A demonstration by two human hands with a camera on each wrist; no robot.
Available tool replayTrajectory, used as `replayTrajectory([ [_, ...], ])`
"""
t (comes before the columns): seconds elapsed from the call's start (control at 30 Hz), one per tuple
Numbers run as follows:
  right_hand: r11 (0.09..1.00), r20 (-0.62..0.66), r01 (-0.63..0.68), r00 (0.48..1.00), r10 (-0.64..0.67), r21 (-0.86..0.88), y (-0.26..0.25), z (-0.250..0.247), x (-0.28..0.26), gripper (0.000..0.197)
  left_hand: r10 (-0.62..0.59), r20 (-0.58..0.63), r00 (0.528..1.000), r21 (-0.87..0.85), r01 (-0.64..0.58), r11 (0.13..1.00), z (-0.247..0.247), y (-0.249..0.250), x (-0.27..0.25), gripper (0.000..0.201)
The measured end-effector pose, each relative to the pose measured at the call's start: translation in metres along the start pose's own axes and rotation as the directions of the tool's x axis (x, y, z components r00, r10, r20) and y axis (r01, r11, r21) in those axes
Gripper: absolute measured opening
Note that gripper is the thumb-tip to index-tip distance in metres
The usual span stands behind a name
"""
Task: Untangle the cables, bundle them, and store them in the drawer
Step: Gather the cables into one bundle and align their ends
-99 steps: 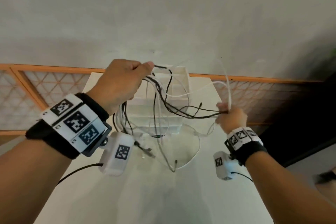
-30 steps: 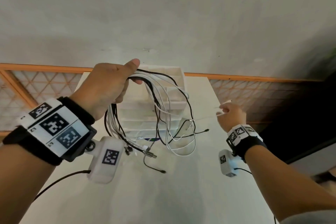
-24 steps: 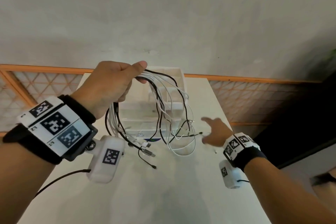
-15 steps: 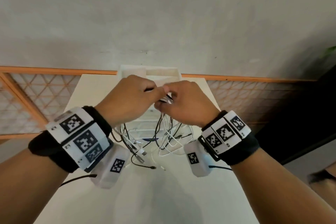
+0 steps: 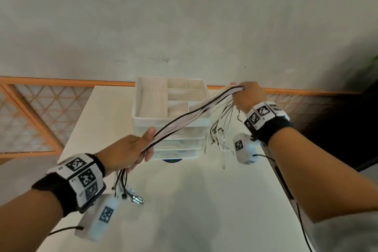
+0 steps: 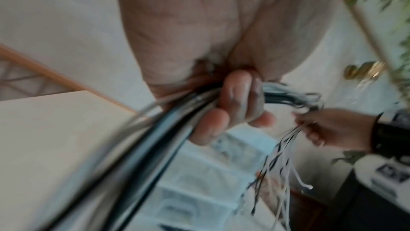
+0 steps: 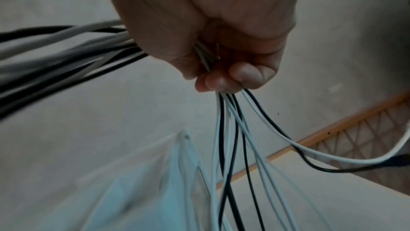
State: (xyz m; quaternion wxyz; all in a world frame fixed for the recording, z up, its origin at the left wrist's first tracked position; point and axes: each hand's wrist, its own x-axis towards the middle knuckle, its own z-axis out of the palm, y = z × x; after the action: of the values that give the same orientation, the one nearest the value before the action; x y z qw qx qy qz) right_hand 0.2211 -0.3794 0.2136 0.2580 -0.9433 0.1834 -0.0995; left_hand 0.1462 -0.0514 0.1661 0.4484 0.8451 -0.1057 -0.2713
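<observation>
A bundle of black and white cables [image 5: 190, 113] stretches taut in the air between my two hands, above the table. My left hand [image 5: 131, 153] grips one end low and near me; plug ends [image 5: 131, 194] dangle below it. My right hand [image 5: 245, 96] grips the other end higher, at the far right, and loose cable tails [image 5: 221, 131] hang beneath it. Both wrist views show fingers curled round the cables [image 6: 168, 129] [image 7: 66, 54]. Behind the bundle stands a white plastic drawer unit [image 5: 147, 129] with an open compartmented top tray; its drawers look closed.
The white table [image 5: 184, 210] runs from me to the wall. An orange-framed lattice rail [image 5: 41, 108] lines the wall behind it. A dark area lies past the table's right edge [image 5: 282, 180]. A small blue object [image 5: 172, 160] sits at the drawer unit's foot.
Half a second ago both hands met over the tangle in front of the drawer unit. They have pulled apart, the right up and right, the left down and left, drawing the cables straight.
</observation>
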Motion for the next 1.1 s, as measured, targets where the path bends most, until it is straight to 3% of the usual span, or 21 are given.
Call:
replayTrajectory([
  [0.07, 0.986, -0.082, -0.012, 0.996, 0.026, 0.166, -0.008, -0.008, 0.016, 0.048, -0.039, -0.039, 0.998, 0.001, 0.039, 0.999, -0.002, -0.012, 0.004, 0.08],
  [0.17, 0.938, -0.195, 0.043, 0.98, 0.026, 0.344, -0.026, -0.019, 0.03, 0.037, -0.049, -0.097, 0.994, -0.002, 0.049, 0.999, -0.008, -0.014, 0.012, 0.076],
  [0.33, 0.801, -0.362, 0.173, 0.93, 0.059, 0.573, -0.029, -0.03, 0.05, 0.03, 0.055, -0.191, 0.98, 0.04, -0.049, 0.998, -0.027, -0.004, 0.023, 0.075],
  [0.43, 0.629, -0.275, 0.136, 0.953, 0.129, 0.766, -0.004, -0.011, 0.044, 0.013, 0.112, -0.255, 0.961, 0.07, -0.097, 0.993, -0.033, 0.001, 0.025, 0.068],
  [0.5, 0.461, -0.09, -0.002, 0.98, 0.177, 0.887, 0.025, 0.016, 0.032, 0.015, 0.127, -0.267, 0.955, 0.092, -0.106, 0.99, -0.032, -0.002, 0.025, 0.065],
  [0.53, 0.437, 0.017, -0.106, 0.979, 0.201, 0.893, 0.042, 0.033, 0.021, 0.02, 0.127, -0.261, 0.957, 0.108, -0.101, 0.989, -0.029, -0.005, 0.024, 0.063],
  [0.63, 0.573, 0.236, -0.374, 0.923, 0.303, 0.729, 0.102, 0.084, -0.019, 0.036, 0.09, -0.24, 0.967, 0.171, -0.049, 0.984, -0.017, -0.017, 0.021, 0.056],
  [0.73, 0.758, 0.322, -0.437, 0.895, 0.311, 0.484, 0.154, 0.117, -0.072, 0.039, 0.043, -0.21, 0.977, 0.262, 0.014, 0.965, -0.002, -0.029, 0.017, 0.051],
  [0.83, 0.946, 0.46, -0.315, 0.853, 0.247, 0.075, 0.188, 0.127, -0.105, 0.038, 0.021, -0.138, 0.99, 0.317, 0.024, 0.948, 0.011, -0.038, 0.014, 0.046],
  [0.93, 0.955, 0.578, -0.15, 0.768, 0.276, -0.257, 0.192, 0.114, -0.115, 0.065, 0.049, -0.062, 0.997, 0.389, -0.021, 0.921, 0.023, -0.04, 0.009, 0.043],
  [0.97, 0.944, 0.56, -0.141, 0.775, 0.292, -0.297, 0.185, 0.107, -0.113, 0.074, 0.061, -0.04, 0.997, 0.407, -0.039, 0.912, 0.025, -0.039, 0.009, 0.044],
  [1.03, 0.952, 0.459, -0.104, 0.858, 0.232, -0.287, 0.158, 0.087, -0.11, 0.081, 0.081, -0.009, 0.997, 0.423, -0.07, 0.903, 0.03, -0.036, 0.007, 0.042],
  [1.1, 0.996, 0.358, -0.053, 0.931, 0.075, -0.07, 0.127, 0.068, -0.111, 0.075, 0.126, 0.018, 0.992, 0.438, -0.121, 0.891, 0.037, -0.028, 0.004, 0.031],
])
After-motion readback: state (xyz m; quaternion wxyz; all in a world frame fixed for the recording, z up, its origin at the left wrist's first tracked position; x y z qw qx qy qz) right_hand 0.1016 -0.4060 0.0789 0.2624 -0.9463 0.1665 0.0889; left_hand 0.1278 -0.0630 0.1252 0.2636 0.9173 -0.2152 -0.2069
